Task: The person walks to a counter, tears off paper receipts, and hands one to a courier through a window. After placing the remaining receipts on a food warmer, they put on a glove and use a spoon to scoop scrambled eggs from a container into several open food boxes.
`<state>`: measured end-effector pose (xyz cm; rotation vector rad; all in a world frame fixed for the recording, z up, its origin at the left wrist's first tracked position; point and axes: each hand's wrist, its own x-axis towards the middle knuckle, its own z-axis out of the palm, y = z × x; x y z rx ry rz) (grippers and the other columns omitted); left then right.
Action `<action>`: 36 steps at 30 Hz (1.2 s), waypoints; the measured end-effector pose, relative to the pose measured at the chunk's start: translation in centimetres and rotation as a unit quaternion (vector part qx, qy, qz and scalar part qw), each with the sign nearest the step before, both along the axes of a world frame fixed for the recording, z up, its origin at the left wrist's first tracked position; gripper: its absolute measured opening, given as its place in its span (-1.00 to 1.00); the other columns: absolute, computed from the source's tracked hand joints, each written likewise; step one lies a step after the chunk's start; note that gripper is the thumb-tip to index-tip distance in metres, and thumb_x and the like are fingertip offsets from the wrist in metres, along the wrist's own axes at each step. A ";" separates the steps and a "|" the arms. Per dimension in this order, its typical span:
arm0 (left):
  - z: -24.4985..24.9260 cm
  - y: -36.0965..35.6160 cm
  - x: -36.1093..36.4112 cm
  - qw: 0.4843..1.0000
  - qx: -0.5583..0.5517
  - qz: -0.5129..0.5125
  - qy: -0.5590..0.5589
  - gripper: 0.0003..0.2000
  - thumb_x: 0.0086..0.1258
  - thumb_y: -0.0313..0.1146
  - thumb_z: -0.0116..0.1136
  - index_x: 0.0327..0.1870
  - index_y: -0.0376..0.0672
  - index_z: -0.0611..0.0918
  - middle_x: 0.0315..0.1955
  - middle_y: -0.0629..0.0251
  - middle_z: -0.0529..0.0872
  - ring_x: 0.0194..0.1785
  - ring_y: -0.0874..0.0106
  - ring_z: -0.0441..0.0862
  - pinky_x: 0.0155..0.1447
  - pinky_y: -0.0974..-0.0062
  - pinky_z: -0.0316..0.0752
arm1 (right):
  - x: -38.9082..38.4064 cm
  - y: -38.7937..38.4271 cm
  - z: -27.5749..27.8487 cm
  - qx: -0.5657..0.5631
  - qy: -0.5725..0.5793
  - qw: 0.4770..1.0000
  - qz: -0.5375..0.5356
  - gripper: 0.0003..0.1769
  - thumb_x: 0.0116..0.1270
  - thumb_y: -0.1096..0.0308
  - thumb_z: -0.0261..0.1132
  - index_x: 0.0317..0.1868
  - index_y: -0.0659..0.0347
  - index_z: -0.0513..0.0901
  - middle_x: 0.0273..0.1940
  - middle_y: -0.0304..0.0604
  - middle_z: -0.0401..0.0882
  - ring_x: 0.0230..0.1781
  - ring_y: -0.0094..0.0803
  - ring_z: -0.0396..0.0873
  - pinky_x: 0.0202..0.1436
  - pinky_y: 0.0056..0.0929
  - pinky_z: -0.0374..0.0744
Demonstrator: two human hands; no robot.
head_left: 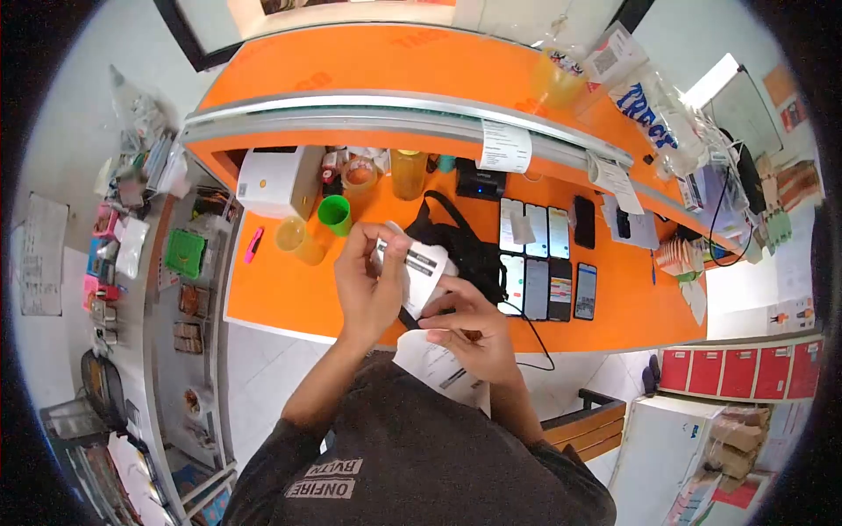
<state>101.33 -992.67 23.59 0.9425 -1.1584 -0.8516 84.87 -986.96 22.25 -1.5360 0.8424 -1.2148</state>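
In front of my chest, my left hand (373,273) is closed on a white paper sheet of printed labels (419,273), its thumb flat on the front near the top. My right hand (474,331) pinches the paper lower down, fingers bent and close together. Below that hand, a longer printed piece of white paper (434,364) hangs over my dark shirt. Behind the paper, a black bag with a strap (452,230) lies on the orange desk (351,307), partly hidden by my hands.
Several phones (535,230) lie in rows at the right of the desk. A white label printer (274,180), green cup (334,214) and yellowish tape roll (294,235) stand at the left. An orange shelf (368,74) overhangs the back. A black cable (537,333) droops over the front edge.
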 end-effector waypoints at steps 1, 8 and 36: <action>0.2 0.1 -0.1 1.000 -0.012 -0.012 0.000 -0.86 0.52 -0.37 0.15 -0.18 -0.25 0.50 -0.30 0.36 0.62 -0.27 0.66 0.47 -0.20 0.68 0.36 | -0.1 -0.3 0.0 -0.016 0.024 1.000 -0.006 -0.78 0.15 0.51 0.50 -0.16 0.30 0.80 0.21 0.01 0.54 -0.14 -0.48 0.61 -0.16 -0.59 0.53; 0.8 -0.4 -1.0 0.999 -0.008 -0.041 -0.021 -0.83 0.61 -0.35 -0.03 -0.01 -0.28 0.48 -0.07 0.13 0.68 -0.02 0.51 0.57 0.12 0.54 0.44 | -1.7 -2.5 0.6 -0.035 0.043 0.998 -0.036 -0.77 0.22 0.49 0.46 -0.09 0.25 0.78 0.02 -0.07 0.68 -0.13 -0.42 0.67 -0.20 -0.57 0.61; -1.5 0.7 -1.4 0.988 0.054 -0.119 -0.082 -0.73 0.29 -0.73 0.19 -0.03 -0.25 0.53 0.16 0.12 0.46 0.15 0.38 0.59 0.05 0.49 0.65 | -6.2 -5.8 0.1 0.001 0.055 0.998 -0.027 -0.77 0.28 0.54 0.39 -0.04 0.27 0.77 -0.05 -0.03 0.74 -0.22 -0.47 0.71 -0.19 -0.58 0.61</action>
